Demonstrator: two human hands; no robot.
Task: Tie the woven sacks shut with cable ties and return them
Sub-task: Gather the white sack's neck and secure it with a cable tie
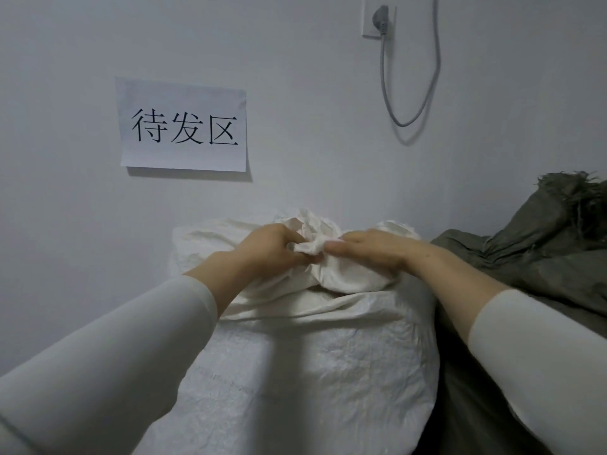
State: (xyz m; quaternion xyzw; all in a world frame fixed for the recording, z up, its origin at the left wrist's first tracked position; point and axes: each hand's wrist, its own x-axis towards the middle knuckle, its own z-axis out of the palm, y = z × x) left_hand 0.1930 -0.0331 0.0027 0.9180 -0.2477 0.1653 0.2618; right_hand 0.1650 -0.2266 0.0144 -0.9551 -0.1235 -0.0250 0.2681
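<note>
Sack (295, 356) — the white woven one — stood right in front of me against the wall (65, 175), its top gathered into a twisted bunch (308, 246) at mid-frame. My left hand (272, 247) gripped that bunch, fingers curled round it and pinching the cloth. My right hand (371, 249) lay across the sack's top just beside it, fingers together and nearly straight, the thumb tip pressed against the bunch; whether it pinched any cloth I could not tell. Both arms wore pale sleeves (131, 356). A green sack (542, 251) leaned against the white one's right side, its frayed mouth up near the wall. On the wall above hung a paper sign (184, 124) with three black characters, and further right a grey plug (380, 18) sat in a socket — its cable (407, 121) drooping in a loop.
</note>
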